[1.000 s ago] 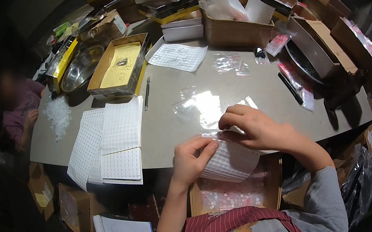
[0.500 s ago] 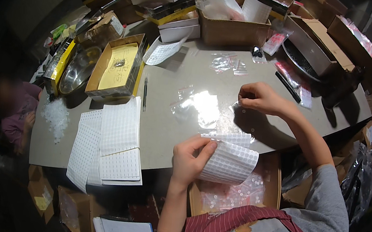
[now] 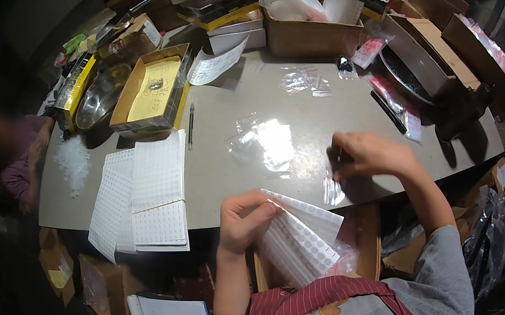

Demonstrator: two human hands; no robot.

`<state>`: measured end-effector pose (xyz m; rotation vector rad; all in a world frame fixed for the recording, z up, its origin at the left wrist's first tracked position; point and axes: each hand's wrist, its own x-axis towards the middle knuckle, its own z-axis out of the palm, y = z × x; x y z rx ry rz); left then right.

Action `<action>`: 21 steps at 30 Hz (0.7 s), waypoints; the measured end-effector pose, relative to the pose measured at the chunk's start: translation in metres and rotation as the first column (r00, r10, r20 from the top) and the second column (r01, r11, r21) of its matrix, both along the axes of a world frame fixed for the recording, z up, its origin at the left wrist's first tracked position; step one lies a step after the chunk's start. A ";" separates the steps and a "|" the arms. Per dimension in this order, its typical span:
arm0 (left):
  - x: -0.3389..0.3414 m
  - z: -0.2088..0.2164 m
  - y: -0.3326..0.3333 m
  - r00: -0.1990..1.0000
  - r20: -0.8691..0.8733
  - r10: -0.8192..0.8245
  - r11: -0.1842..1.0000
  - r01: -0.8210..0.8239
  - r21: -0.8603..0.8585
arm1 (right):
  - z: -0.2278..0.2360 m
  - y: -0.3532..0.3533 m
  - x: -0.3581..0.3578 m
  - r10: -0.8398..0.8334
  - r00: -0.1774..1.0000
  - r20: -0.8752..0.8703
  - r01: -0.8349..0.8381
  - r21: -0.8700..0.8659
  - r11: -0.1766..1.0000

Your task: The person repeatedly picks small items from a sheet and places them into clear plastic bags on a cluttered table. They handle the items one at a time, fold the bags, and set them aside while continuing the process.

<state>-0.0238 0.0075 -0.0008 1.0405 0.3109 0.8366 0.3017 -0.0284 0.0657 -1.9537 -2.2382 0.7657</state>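
My left hand [image 3: 244,221] pinches the corner of white sheets of round stickers [image 3: 308,244] between thumb and fingers. The sheets fan out to the right over the table's front edge. My right hand [image 3: 370,157], a little blurred, is curled over the table to the right. Its fingertips meet the upper end of a small clear plastic bag [image 3: 333,192], which glints under the light. Several clear zip bags [image 3: 260,146] lie flat between my hands and the far side. Below the sheets, partly hidden, a cardboard box [image 3: 369,236] holds bagged small pale pieces.
Left on the table [image 3: 208,152] are stacked sticker sheets [image 3: 160,177], a pen [image 3: 191,127], an open box with yellow paper [image 3: 154,90], a metal bowl [image 3: 102,96] and pale pieces [image 3: 71,162]. Cartons [image 3: 313,38] line the back. A person [image 3: 23,153] sits far left.
My right hand has moved toward me and slightly right, with the small bag now showing under its fingertips. My left hand has lowered slightly left, and the sticker sheets have tilted and spread apart.
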 end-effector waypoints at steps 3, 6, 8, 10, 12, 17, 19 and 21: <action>0.002 0.004 -0.004 0.998 -0.062 0.033 0.999 -0.033 0.006 | 0.025 -0.021 -0.023 0.176 0.984 -0.035 -0.179 -0.120 0.977; 0.012 0.005 -0.005 0.964 -0.238 0.115 0.983 -0.076 0.166 | 0.029 -0.025 -0.029 0.176 0.964 -0.201 -0.178 0.007 0.984; 0.019 0.004 -0.004 0.925 -0.322 0.201 0.944 -0.094 0.317 | 0.023 -0.021 -0.032 0.150 0.943 -0.298 -0.062 0.286 0.956; 0.024 0.000 -0.002 0.891 -0.351 0.288 0.880 -0.102 0.463 | 0.034 -0.016 -0.051 0.165 0.916 -0.365 -0.069 0.262 0.962; 0.026 0.000 -0.002 0.883 -0.363 0.296 0.870 -0.092 0.484 | 0.030 -0.012 -0.067 0.240 0.896 -0.374 -0.113 0.331 0.937; 0.025 -0.001 -0.002 0.893 -0.346 0.288 0.846 -0.068 0.530 | 0.022 0.005 -0.090 0.276 0.930 -0.241 -0.212 0.261 0.942; 0.024 0.002 -0.003 0.900 -0.333 0.279 0.854 -0.074 0.515 | 0.018 0.006 -0.093 0.276 0.945 -0.175 -0.221 0.282 0.934; 0.022 0.000 0.000 0.923 -0.314 0.224 0.884 -0.057 0.464 | 0.010 0.005 -0.094 0.298 0.950 -0.091 -0.245 0.375 0.894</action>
